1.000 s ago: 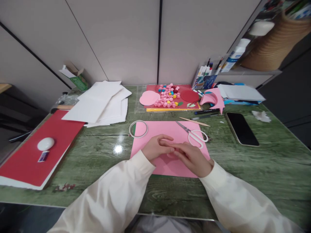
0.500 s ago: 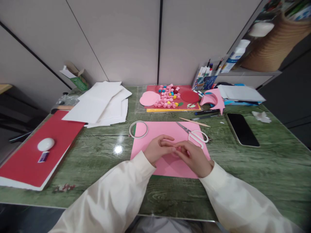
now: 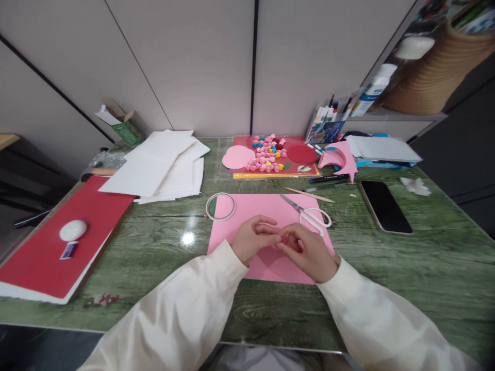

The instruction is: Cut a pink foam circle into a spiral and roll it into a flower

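Note:
My left hand (image 3: 255, 239) and my right hand (image 3: 307, 251) meet over a sheet of pink paper (image 3: 228, 242). Between their fingertips is a small pink paper piece (image 3: 285, 238), mostly covered by the fingers. Both hands are closed in a pinch, with the thumbs towards each other. White-handled scissors (image 3: 315, 219) lie on the sheet just beyond my right hand, blades pointing up and left. A roll of narrow tape (image 3: 220, 207) rests flat over the sheet's far left corner.
Behind the sheet sit small pink, blue and yellow paper pieces (image 3: 266, 154), pens (image 3: 328, 179) and a pointed wooden stick (image 3: 309, 194). A phone (image 3: 385, 206) lies right. White papers (image 3: 154, 159) and a red sheet (image 3: 42, 237) bearing a white oval object (image 3: 73, 230) are left.
The fingertips of my right hand have shifted slightly, and a little more of the small pink paper piece shows between them. The left hand stays nearly in place.

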Tool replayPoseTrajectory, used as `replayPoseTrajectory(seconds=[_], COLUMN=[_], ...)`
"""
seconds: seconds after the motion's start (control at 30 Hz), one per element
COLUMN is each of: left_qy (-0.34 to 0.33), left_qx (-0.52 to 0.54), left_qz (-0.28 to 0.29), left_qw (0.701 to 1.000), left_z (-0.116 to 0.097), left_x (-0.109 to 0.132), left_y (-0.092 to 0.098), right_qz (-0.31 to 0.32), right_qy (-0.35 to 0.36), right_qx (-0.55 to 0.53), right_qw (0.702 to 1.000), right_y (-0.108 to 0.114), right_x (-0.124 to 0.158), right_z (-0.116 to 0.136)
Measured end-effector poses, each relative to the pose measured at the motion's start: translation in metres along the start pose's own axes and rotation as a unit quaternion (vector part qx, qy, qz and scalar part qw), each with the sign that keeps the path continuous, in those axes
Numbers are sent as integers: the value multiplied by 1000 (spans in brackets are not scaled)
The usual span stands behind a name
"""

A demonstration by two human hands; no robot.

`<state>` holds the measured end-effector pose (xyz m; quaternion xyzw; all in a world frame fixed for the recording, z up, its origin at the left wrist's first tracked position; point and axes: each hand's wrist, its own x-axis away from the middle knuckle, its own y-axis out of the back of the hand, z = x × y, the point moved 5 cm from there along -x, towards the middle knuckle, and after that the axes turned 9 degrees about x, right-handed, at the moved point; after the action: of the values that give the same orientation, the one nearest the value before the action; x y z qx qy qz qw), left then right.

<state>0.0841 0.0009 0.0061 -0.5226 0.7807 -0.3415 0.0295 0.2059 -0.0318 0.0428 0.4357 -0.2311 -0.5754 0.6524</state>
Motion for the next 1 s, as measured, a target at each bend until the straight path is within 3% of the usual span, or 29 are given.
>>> replayPoseTrajectory(seconds=[0.17,0.43,0.8,1.0], left_qy=[28,64,26,31], left_qx=[-11,-96,-51,-20], left_qz=[23,93,35,21], left_qw=[999,989,998,999], left_z=[-5,-8,-7,-5], left_x=[-1,-4,-2,0], left_y=[2,7,1,-2], right_qz=[0,86,7,5], right_qy=[19,89,30,2], right_qx=[-11,-14,14,14], right_qw=[1000,992,999,1000], right_y=[3,-10,-4,-4], right_x=[0,-1,0,0], right_z=[4,6,-1,-4])
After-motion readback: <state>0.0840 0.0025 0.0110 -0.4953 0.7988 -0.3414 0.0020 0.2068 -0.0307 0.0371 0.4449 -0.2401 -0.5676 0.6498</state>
